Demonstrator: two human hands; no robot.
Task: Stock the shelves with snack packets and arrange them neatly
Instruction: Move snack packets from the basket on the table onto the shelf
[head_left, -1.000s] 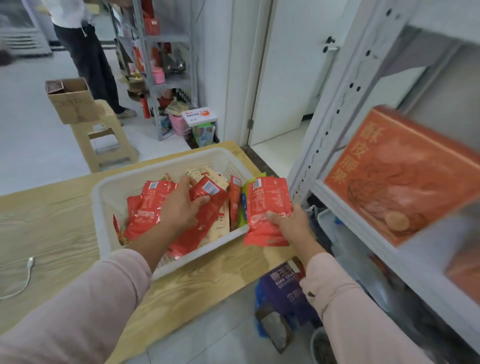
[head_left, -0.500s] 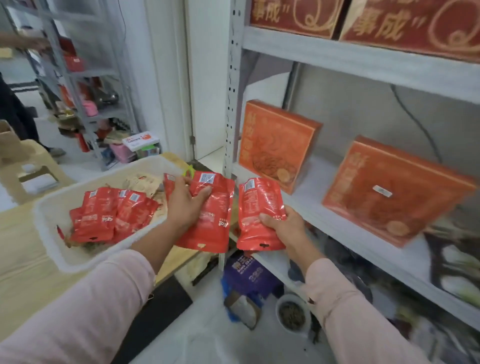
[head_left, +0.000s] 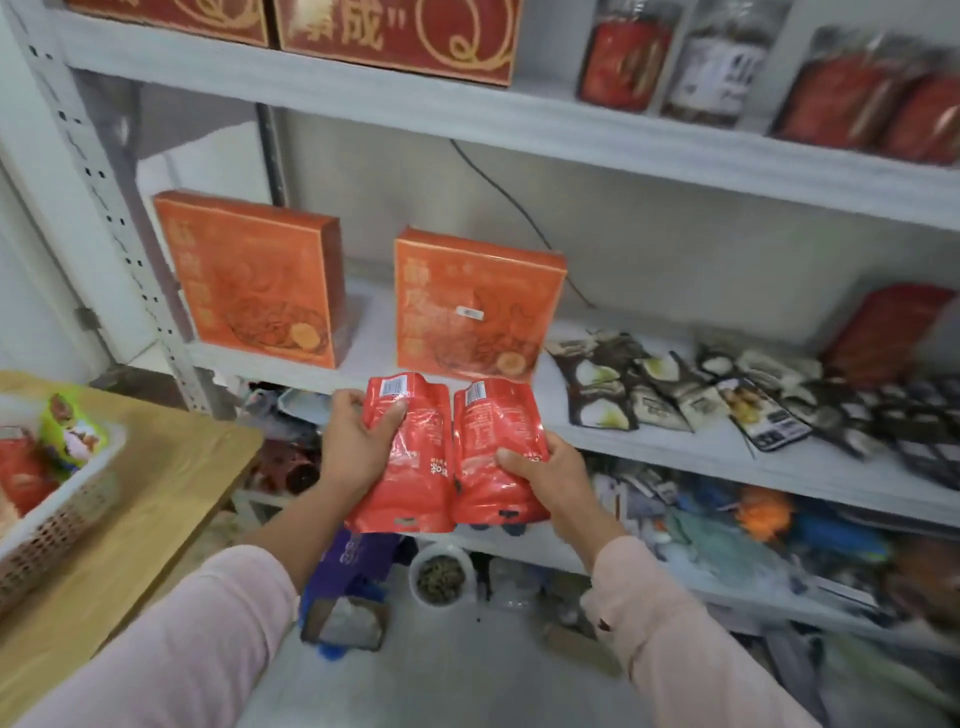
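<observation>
Red foil fills the middle of your view: you hold two snack packets side by side, their inner edges touching. Your left hand (head_left: 353, 447) grips the left packet (head_left: 415, 478) at its upper left side, thumb curled across the front below the barcode label, fingers behind. Your right hand (head_left: 545, 478) pinches the right packet (head_left: 491, 431) at its lower right, thumb laid on the front. Both packets are upright, barcode ends up, and you carry them in the air in front of the lip of the middle shelf (head_left: 675, 449), not resting on it. On that shelf the left orange box (head_left: 254, 275) stands upright by the perforated post, and the right orange box (head_left: 478, 301) stands upright just beyond the tops of your packets. To the right of them, dark packets (head_left: 727, 389) lie flat in overlapping rows, and a red box (head_left: 883, 327) leans at the far right, blurred. The upper shelf (head_left: 467, 119) carries red cartons (head_left: 395, 36) with gold lettering and, further right, clear jars (head_left: 623, 57) with reddish contents. At your left a white basket (head_left: 57, 519) sits on the wooden table (head_left: 156, 493), with a green packet (head_left: 72, 436) inside. Below your hands, a white bowl (head_left: 441, 577) of dark contents stands on the floor beside a purple bag (head_left: 358, 551).
</observation>
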